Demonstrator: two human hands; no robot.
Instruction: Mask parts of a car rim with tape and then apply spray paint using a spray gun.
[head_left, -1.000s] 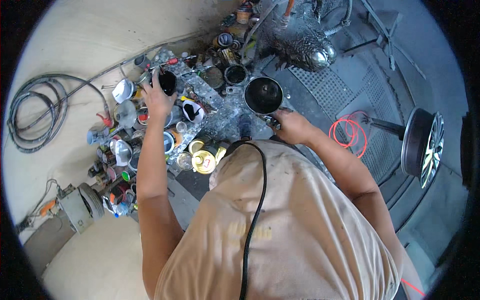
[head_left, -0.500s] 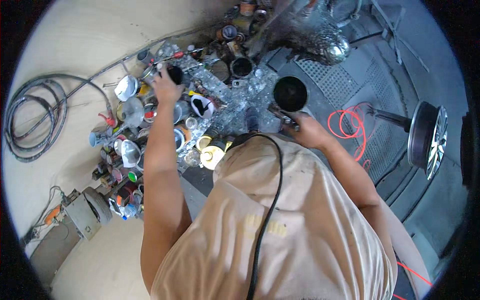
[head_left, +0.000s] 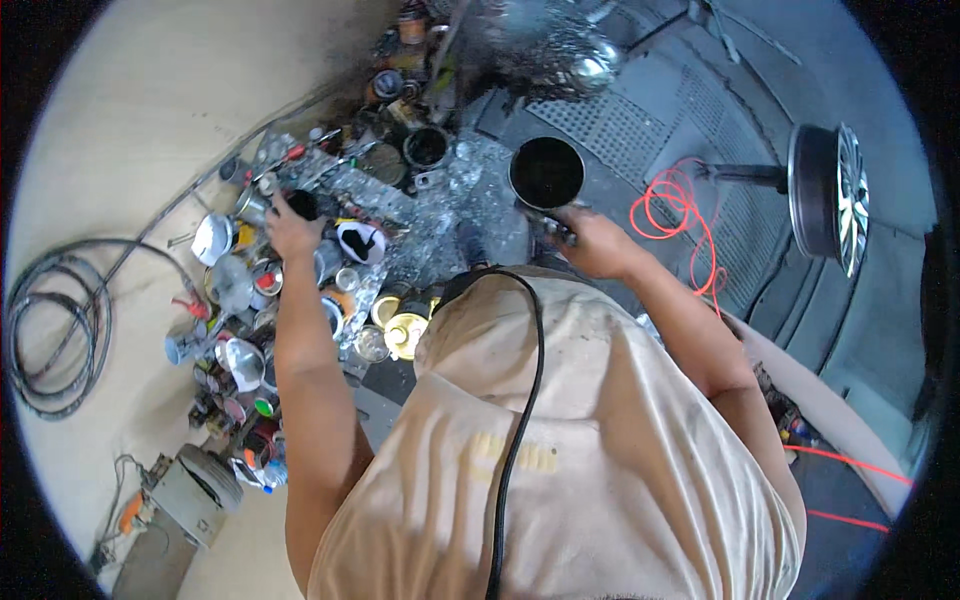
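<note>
My left hand [head_left: 294, 234] reaches over the crowded, paint-splashed bench at left. Its fingers and thumb curl round a small black round thing [head_left: 303, 205], perhaps a cup or lid; the fingers partly hide it. A metal tin [head_left: 252, 207] is just left of the fingertips. My right hand [head_left: 600, 245] is closed on the handle of what looks like a spray gun [head_left: 548, 224]. On top of it sits a wide round cup [head_left: 547, 173], uncovered and very dark inside. How full it is I cannot make out.
Several paint tins, cups and a yellow-topped can [head_left: 405, 336] crowd the bench. A black hose [head_left: 60, 330] hangs coiled on the left wall. At right, a red air hose [head_left: 680, 205] loops by a wheel rim [head_left: 825, 195] on a stand. Floor grating [head_left: 600, 130] lies ahead.
The view has turned, so the bench and wheel rim appear farther left. My left hand stays by the same spot with the black thing. My right hand still holds the spray gun.
</note>
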